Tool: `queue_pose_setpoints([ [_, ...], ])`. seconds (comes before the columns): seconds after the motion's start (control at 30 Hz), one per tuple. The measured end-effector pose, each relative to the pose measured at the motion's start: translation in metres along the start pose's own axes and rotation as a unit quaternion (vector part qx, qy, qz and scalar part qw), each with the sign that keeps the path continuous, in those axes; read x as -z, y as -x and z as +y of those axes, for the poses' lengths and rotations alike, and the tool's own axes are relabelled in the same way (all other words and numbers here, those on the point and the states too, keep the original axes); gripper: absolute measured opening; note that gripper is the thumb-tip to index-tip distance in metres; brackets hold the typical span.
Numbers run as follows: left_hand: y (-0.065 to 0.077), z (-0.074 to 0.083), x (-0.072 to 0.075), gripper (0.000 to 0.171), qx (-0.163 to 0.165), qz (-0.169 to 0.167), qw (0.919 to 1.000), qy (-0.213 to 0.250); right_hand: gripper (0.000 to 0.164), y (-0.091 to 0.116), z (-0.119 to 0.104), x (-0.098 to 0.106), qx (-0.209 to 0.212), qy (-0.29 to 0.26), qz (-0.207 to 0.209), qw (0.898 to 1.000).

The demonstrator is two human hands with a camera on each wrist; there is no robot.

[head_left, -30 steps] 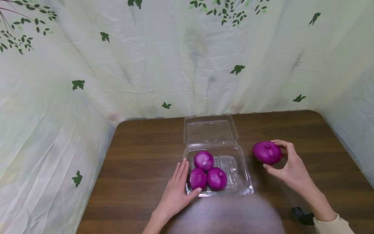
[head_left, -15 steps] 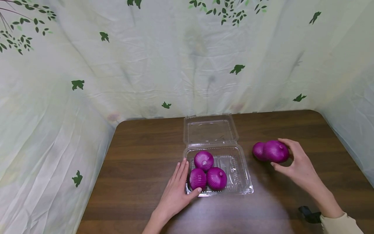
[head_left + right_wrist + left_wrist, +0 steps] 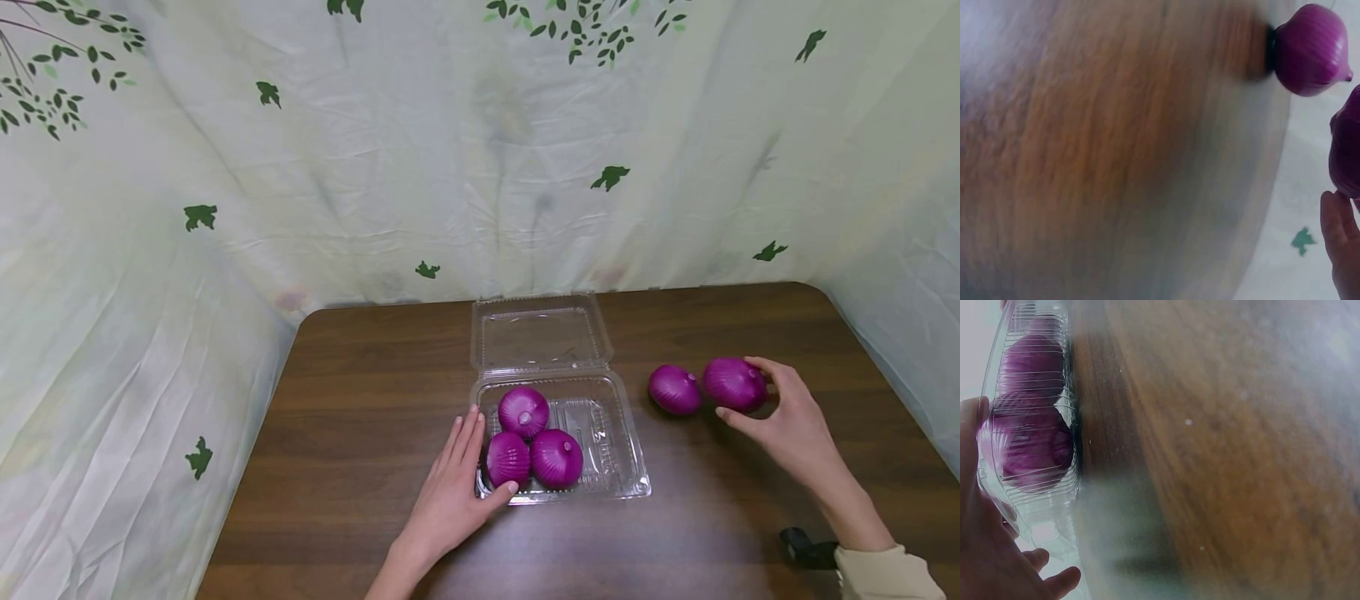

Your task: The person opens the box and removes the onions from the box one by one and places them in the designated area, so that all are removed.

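My left hand [image 3: 450,483] rests along the left side of a clear plastic clamshell box [image 3: 615,433], fingers straight and thumb over the front rim near the corner. Inside the box, to the left, sit three purple onions [image 3: 557,458]; their skins show dimly through the ribbed wall [image 3: 1035,431] in the left wrist view. My right hand [image 3: 787,425] pinches another purple onion [image 3: 733,384] between thumb and fingers; the right wrist view shows it raised off the table. Just left of it, a separate onion [image 3: 673,390] lies on the table.
The box's lid [image 3: 540,333] lies folded back toward the rear edge of the brown wooden table [image 3: 375,375]. A black object [image 3: 806,550] is at my right wrist. White leaf-printed cloth [image 3: 465,167] hangs behind and on both sides.
My right hand has moved rightward with its onion. The onion lying on the table, earlier hidden behind the held one, has come into view. My left hand and the box stay put.
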State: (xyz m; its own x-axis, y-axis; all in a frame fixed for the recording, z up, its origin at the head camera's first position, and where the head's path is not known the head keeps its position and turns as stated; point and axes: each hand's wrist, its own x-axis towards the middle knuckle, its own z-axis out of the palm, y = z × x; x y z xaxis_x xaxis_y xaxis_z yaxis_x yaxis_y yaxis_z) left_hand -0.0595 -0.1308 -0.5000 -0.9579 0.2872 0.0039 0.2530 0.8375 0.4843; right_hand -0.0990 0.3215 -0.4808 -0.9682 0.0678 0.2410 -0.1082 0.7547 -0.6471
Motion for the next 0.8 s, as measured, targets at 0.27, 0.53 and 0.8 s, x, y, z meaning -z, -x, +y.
queue_pose_setpoints([
  [0.27, 0.000, -0.001, -0.001, 0.102, 0.000, 0.001, 1.0000, -0.004, 0.083, -0.001, 0.013, -0.002, -0.050, -0.002, -0.038, 0.998],
  [0.53, 0.000, 0.000, 0.000, 0.102, 0.003, -0.006, 1.0000, -0.003, 0.087, -0.001, 0.028, -0.007, -0.084, -0.016, -0.066, 0.994],
  [0.8, 0.000, 0.000, -0.001, 0.102, 0.006, -0.006, 1.0000, -0.003, 0.090, -0.003, 0.028, -0.011, -0.096, -0.024, -0.088, 0.991],
])
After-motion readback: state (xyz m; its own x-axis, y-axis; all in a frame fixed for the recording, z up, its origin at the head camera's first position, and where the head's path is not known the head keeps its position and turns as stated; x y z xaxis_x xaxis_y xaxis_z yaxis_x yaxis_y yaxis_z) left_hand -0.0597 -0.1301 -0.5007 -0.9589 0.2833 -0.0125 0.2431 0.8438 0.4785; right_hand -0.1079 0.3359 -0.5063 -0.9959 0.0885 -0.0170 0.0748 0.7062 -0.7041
